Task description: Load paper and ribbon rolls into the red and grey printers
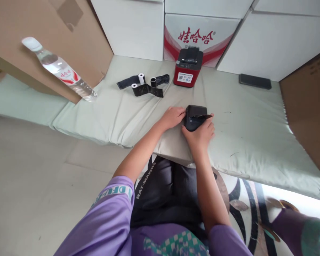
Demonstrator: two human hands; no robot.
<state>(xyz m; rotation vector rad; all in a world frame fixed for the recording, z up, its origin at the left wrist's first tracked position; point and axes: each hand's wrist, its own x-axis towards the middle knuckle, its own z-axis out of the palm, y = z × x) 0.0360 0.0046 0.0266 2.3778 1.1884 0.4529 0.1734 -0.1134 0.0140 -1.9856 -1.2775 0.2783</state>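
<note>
— On the pale green mat [117, 117], right at its near edge, what can't you make out?

— Most of the small black printer [195, 117]. The right hand [200, 134] covers its near side, thumb on the left wall and fingers curled over the right corner, so the front face is largely hidden. Only a pale label shows on top, too small to read. A thin dark strip sticks out at the printer's right, past the fingertips; I cannot tell what it is.

— And the left hand?

— The left hand [173, 117] lies against the printer's left side, fingers bent and touching it. Whether it truly grips or merely steadies, I cannot tell. The right hand is closed around the body.

— What lies around the printer?

— Beyond it, farther from the person, stands a red printer [187, 68]. Left of that one lie paper rolls [141, 79] among black wrappers [149, 90], well apart from the black printer. Far to its left a water bottle [61, 69] leans against a brown carton [53, 42]. Beyond and to its right, a dark phone [255, 81] lies flat near white boxes [269, 42].

— Anything cut off?

— The purple sleeves [106, 220] run out of the bottom edge.
</note>
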